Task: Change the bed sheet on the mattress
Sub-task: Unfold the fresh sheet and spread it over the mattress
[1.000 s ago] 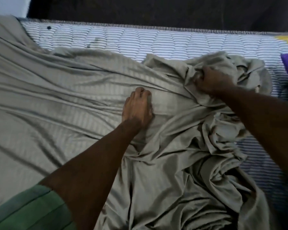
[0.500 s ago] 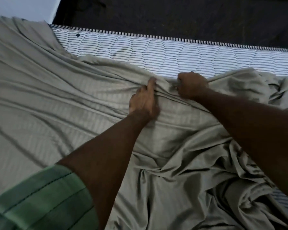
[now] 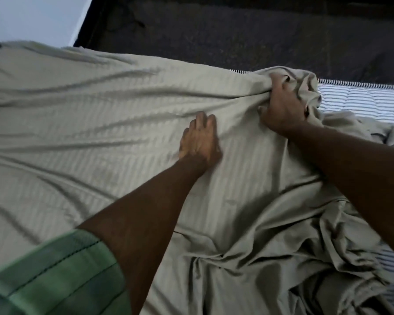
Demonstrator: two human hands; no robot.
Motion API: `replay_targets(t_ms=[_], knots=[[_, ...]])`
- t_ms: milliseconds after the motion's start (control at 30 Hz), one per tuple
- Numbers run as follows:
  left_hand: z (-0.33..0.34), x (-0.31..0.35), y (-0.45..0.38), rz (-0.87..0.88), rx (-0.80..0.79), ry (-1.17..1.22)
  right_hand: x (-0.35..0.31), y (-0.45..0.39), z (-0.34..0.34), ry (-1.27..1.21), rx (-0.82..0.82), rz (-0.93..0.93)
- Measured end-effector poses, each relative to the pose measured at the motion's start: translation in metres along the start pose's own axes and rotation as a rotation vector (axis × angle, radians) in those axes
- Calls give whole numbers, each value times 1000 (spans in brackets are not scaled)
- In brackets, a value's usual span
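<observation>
A grey-beige bed sheet (image 3: 89,133) with faint woven stripes covers most of the mattress (image 3: 364,103), whose blue-and-white striped top shows only at the right. My right hand (image 3: 282,105) grips a bunch of the sheet's edge at the far side of the mattress, and folds fan out leftward from the grip. My left hand (image 3: 199,142) lies flat on the sheet with straight fingers, a little nearer to me and left of the right hand. Loose sheet is crumpled in a heap at the lower right (image 3: 293,269).
A dark panel (image 3: 237,35) runs along the far side of the bed. A pale wall (image 3: 32,17) shows at the top left. My green striped sleeve (image 3: 50,276) fills the lower left corner.
My right hand has carried the sheet's edge up to the far side, so the striped mattress strip along the back is now covered. My left hand's fingers straightened flat on the sheet.
</observation>
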State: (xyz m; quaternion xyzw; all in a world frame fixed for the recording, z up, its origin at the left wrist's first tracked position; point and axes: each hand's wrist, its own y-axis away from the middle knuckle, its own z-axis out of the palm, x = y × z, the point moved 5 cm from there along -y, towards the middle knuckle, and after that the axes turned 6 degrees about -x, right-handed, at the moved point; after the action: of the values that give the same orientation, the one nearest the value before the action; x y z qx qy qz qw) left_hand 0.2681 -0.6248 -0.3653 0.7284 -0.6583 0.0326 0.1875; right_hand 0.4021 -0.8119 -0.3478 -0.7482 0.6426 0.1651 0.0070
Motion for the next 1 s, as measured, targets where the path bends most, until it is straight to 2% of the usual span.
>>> replay_targets(t_ms=[67, 133, 200, 267, 367, 533, 700, 767, 833, 900, 1000], knots=[[4, 3, -5, 11, -9, -5, -2, -4, 11, -73, -161, 60], [10, 5, -8, 11, -44, -24, 2, -9, 13, -35, -210, 98], [13, 7, -9, 13, -52, -58, 5, -9, 6, 66, -184, 142], [13, 9, -9, 14, -33, -88, 9, -9, -6, 99, -78, 188], [15, 11, -10, 12, -28, -59, 22, -13, -17, -16, 123, 243], [17, 16, -8, -30, -22, -10, 48, -31, -12, 47, -145, 255], [22, 27, -4, 75, 9, 71, 65, -49, -31, -124, 96, 278], [25, 34, -4, 128, 28, 71, 62, -49, -39, -189, 119, 244], [29, 40, 0, 120, 30, 58, 54, -40, -35, -110, 15, 125], [35, 44, 9, 86, 38, 50, 42, -16, -19, 39, -52, -18], [48, 51, 35, 36, 45, 50, 32, 49, 32, 39, -99, -139]])
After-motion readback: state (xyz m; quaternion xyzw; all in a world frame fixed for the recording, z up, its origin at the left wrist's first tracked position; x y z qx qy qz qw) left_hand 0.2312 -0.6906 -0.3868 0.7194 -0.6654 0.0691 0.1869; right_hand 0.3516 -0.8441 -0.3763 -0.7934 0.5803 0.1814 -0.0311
